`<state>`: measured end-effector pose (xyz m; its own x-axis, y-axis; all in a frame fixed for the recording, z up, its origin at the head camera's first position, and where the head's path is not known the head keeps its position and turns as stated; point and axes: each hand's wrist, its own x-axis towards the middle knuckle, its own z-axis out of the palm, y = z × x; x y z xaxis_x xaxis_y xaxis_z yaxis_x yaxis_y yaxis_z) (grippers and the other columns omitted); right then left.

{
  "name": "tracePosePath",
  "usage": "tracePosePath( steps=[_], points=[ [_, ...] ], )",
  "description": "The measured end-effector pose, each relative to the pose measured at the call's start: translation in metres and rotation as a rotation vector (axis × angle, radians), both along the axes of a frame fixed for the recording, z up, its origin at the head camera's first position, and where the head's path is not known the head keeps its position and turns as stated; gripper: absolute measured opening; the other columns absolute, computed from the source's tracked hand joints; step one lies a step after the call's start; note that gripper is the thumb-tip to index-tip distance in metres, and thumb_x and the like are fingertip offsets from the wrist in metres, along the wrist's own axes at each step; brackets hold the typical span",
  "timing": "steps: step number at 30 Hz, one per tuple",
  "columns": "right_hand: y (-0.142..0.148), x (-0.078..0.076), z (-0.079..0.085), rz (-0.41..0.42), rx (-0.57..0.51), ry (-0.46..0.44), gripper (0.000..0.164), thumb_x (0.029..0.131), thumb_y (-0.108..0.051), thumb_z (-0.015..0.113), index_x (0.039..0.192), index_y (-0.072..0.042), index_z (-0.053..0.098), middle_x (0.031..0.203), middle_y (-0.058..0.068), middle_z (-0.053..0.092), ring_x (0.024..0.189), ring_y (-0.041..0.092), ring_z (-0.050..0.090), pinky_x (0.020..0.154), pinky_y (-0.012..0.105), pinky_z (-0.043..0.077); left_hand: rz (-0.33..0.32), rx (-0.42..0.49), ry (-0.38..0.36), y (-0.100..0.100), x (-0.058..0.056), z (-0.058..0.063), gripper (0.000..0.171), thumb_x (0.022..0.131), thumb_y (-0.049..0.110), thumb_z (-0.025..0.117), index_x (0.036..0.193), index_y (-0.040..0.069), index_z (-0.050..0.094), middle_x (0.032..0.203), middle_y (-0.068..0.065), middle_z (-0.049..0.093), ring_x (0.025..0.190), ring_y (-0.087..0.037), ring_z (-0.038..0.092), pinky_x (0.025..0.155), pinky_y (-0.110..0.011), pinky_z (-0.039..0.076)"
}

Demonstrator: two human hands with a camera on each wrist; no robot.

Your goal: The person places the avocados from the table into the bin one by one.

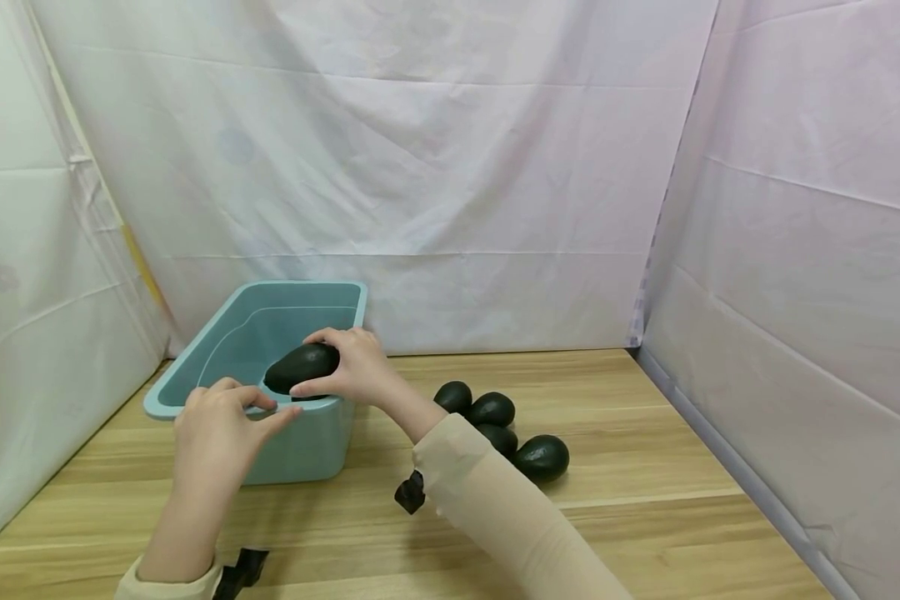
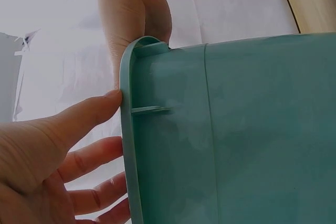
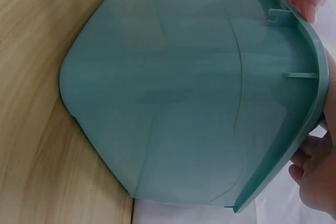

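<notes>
My right hand (image 1: 352,367) grips a dark green avocado (image 1: 300,367) over the near right part of a teal plastic bin (image 1: 296,454). Thumb and fingers lie on opposite sides of the fruit, whose narrow end points left. At the bin's near rim, my left hand (image 1: 225,425) has its thumb and fingertips about the edge. In the left wrist view, the left thumb (image 2: 100,108) meets the rim while the other fingertips pass behind it. From the right wrist, the bin's outer wall (image 3: 173,93) fills the view and mostly hides the avocado.
Several more avocados (image 1: 543,458) lie in a cluster on the wooden table (image 1: 645,533), right of the bin, partly behind the right sleeve (image 1: 510,500). White cloth (image 1: 457,183) hangs behind the table and along both sides.
</notes>
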<state>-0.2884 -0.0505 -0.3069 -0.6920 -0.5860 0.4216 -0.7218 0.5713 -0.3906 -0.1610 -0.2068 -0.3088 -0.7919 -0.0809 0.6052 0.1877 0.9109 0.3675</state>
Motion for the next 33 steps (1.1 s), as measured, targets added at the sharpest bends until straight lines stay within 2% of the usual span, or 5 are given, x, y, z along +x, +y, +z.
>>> tracePosePath(
  steps=[6,13,17,22,33],
  points=[
    [0.0003,-0.0005,0.0008,-0.013,0.05,-0.02,0.065,0.075,-0.059,0.073,0.129,-0.025,0.057,0.114,-0.009,0.059,0.097,0.01,0.046,0.083,0.028,0.037,0.0,0.007,-0.024,0.0002,0.0005,0.0001,0.029,0.069,0.032,0.086,0.076,0.007,0.074,0.08,-0.01,0.059,0.072,-0.034,0.048,0.06,-0.046,0.038],
    [-0.0007,-0.0005,0.0027,-0.03,0.085,-0.019,0.065,0.077,-0.06,0.071,0.13,-0.027,0.056,0.116,-0.008,0.059,0.099,0.012,0.047,0.084,0.029,0.038,-0.003,0.002,-0.004,0.0002,0.0,0.0005,0.029,0.068,0.031,0.087,0.076,0.007,0.074,0.08,-0.011,0.06,0.071,-0.034,0.048,0.059,-0.045,0.039],
    [-0.0008,-0.001,0.003,-0.031,0.104,-0.035,0.063,0.08,-0.059,0.068,0.133,-0.028,0.054,0.121,-0.008,0.059,0.108,0.013,0.048,0.091,0.031,0.038,-0.007,0.007,-0.006,0.0003,0.0005,0.0006,0.03,0.069,0.033,0.086,0.077,0.007,0.074,0.081,-0.011,0.061,0.072,-0.035,0.049,0.06,-0.046,0.039],
    [0.0001,-0.0019,0.0027,-0.017,0.117,-0.045,0.064,0.083,-0.06,0.063,0.137,-0.027,0.051,0.133,-0.008,0.053,0.125,0.015,0.043,0.105,0.038,0.031,-0.013,0.012,-0.007,0.0006,0.0005,0.0005,0.03,0.069,0.032,0.086,0.077,0.006,0.074,0.081,-0.011,0.061,0.074,-0.036,0.05,0.061,-0.048,0.04],
    [0.0018,-0.0032,0.0036,-0.037,0.194,-0.027,0.07,0.086,-0.064,0.056,0.145,-0.03,0.041,0.147,-0.004,0.04,0.14,0.02,0.024,0.113,0.044,0.016,-0.022,0.01,0.003,0.0013,0.0,0.0007,0.028,0.07,0.031,0.085,0.076,0.007,0.074,0.079,-0.009,0.061,0.075,-0.037,0.051,0.061,-0.049,0.04]
  ],
)
